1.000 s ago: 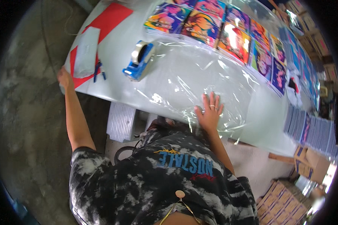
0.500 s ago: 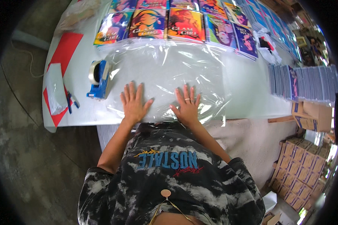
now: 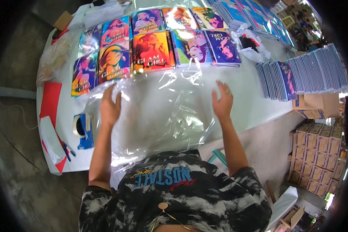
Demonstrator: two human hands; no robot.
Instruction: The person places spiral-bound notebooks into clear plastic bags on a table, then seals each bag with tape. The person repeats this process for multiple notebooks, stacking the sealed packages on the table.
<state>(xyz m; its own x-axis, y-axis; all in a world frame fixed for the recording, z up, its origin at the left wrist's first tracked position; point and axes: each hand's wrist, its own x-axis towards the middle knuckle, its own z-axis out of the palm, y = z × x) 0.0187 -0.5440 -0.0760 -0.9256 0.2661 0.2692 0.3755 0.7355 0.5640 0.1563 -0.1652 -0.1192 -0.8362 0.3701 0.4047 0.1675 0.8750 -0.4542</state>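
A large clear plastic sheet (image 3: 158, 104) lies wrinkled across the white table (image 3: 255, 112), its near edge reaching my shirt. My left hand (image 3: 110, 106) is over the sheet's left side, fingers stretched forward and thumb apart, just short of the notebooks. On the other side, my right hand (image 3: 222, 99) is held with fingers extended, near the sheet's right edge. Neither hand holds anything; whether they touch the plastic I cannot tell. Beyond them, stacks of notebooks (image 3: 151, 52) with colourful illustrated covers stand in two rows.
A blue tape dispenser (image 3: 86, 131) sits left of my left forearm. Further left are red sheets (image 3: 50, 101), a white packet (image 3: 52, 139) and a dark pen-like tool (image 3: 69, 151). Long rows of spiral notebooks (image 3: 317, 73) stand at right, above cardboard boxes (image 3: 317, 154). Crumpled white plastic (image 3: 255, 48) lies nearby.
My hands have moved from flat on the sheet near the front edge to further forward and wider apart. The view has shifted, showing more of the notebook rows.
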